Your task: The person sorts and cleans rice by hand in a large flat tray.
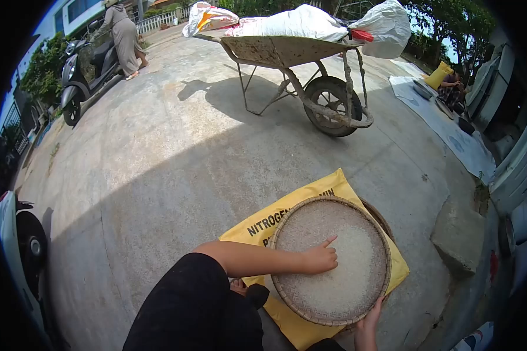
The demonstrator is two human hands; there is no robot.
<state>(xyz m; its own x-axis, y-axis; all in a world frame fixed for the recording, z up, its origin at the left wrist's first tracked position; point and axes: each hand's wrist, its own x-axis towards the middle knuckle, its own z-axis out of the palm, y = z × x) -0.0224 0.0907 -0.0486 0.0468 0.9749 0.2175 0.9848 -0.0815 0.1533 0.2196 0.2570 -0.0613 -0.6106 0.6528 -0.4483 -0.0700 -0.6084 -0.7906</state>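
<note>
A round woven winnowing basket (359,279) holds a layer of pale, rice-like grains, whiter in the middle and browner toward the far and left sides. My left hand (320,258) reaches in over the grains from the left, index finger stretched out and the other fingers curled, holding nothing. At the lower right, my right hand (371,317) grips the basket's rim, its fingers partly hidden underneath. Beneath lies a yellow printed sack (301,333). Part of a second round basket's brown rim (382,221) shows behind the first one.
Ahead stands a wheelbarrow (281,52) loaded with white sacks (301,24). A person (120,35) is beside a motorbike (85,76) at the far left. Another person (451,90) sits by a pale sheet (445,126) on the right. A concrete block (459,234) lies nearer.
</note>
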